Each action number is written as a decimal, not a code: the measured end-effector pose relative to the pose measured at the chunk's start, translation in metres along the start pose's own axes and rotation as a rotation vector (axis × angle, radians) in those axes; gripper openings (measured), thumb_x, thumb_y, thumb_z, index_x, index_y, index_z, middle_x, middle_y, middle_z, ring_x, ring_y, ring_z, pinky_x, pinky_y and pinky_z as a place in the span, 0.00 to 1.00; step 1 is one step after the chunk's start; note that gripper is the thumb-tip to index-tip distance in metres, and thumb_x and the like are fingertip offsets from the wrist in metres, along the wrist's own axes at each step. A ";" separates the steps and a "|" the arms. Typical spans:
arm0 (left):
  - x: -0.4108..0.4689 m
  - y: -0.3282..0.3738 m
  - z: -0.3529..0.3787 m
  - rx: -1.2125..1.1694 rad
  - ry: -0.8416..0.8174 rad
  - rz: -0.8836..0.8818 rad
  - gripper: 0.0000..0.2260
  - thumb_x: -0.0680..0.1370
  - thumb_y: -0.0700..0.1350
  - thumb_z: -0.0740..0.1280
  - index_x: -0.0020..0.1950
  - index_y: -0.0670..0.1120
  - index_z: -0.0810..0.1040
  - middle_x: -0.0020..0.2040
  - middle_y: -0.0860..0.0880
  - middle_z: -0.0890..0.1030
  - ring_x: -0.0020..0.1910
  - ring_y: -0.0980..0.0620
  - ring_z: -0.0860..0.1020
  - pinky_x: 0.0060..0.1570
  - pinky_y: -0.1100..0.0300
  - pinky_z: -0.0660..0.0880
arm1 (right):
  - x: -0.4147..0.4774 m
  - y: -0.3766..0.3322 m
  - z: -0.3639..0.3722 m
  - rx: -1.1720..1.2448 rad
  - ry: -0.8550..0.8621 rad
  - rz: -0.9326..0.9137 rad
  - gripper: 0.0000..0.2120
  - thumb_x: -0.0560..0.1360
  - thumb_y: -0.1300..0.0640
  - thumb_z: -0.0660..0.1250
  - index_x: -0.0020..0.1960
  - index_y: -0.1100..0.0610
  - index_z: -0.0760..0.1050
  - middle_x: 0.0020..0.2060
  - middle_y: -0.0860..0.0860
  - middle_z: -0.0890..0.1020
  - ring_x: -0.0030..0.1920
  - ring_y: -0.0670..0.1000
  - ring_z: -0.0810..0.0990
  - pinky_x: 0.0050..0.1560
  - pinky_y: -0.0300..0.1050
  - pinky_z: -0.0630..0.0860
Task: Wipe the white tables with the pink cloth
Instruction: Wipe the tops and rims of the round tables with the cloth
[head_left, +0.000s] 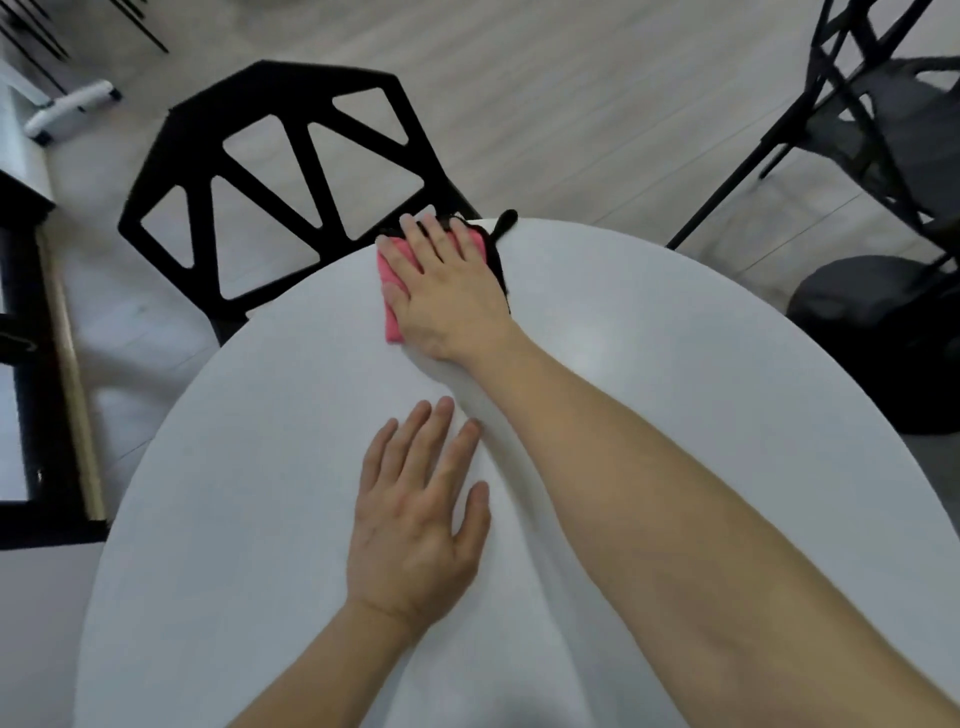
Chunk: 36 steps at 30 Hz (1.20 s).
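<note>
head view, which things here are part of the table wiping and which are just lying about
Job: pink cloth, white table, right hand pressing flat on the cloth, left hand resting flat on the table.
Lying about: black chair, black item by the cloth at the table's far edge, white appliance on the floor.

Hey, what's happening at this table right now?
A person is wiping a round white table with a pink cloth. The right hand presses flat on the cloth at the table's far edge, next to a black chair. The left hand rests flat on the tabletop nearer the person, holding nothing. A small dark item lies by the cloth; I cannot tell what it is.
</note>
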<state>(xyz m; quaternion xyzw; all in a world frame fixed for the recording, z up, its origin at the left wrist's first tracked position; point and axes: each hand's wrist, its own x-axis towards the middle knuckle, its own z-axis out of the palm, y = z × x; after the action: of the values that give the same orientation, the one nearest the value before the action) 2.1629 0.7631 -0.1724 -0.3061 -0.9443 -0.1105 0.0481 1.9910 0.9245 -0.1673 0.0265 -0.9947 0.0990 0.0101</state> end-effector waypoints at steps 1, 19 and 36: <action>0.000 0.000 0.000 0.005 0.000 -0.001 0.24 0.86 0.52 0.60 0.80 0.45 0.75 0.84 0.44 0.69 0.84 0.43 0.65 0.81 0.38 0.62 | 0.001 0.001 0.001 -0.005 0.004 -0.002 0.30 0.88 0.42 0.41 0.89 0.49 0.49 0.88 0.55 0.50 0.88 0.57 0.46 0.85 0.60 0.40; 0.002 0.004 -0.009 0.011 -0.114 -0.057 0.26 0.85 0.56 0.57 0.82 0.49 0.71 0.84 0.47 0.66 0.86 0.47 0.59 0.85 0.42 0.54 | -0.170 0.123 -0.033 -0.041 0.145 0.526 0.29 0.88 0.41 0.44 0.87 0.47 0.57 0.87 0.51 0.55 0.87 0.52 0.50 0.86 0.57 0.44; -0.030 0.021 -0.029 -0.138 -0.169 0.495 0.25 0.85 0.53 0.62 0.80 0.44 0.73 0.82 0.43 0.71 0.84 0.42 0.65 0.83 0.36 0.57 | -0.388 0.014 -0.025 -0.089 0.192 1.173 0.29 0.88 0.42 0.47 0.87 0.49 0.56 0.87 0.53 0.55 0.87 0.54 0.50 0.86 0.61 0.49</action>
<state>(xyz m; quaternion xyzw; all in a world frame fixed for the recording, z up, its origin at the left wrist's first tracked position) 2.2005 0.7561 -0.1453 -0.5383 -0.8316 -0.1336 -0.0263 2.3785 0.9630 -0.1558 -0.5371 -0.8410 0.0483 0.0448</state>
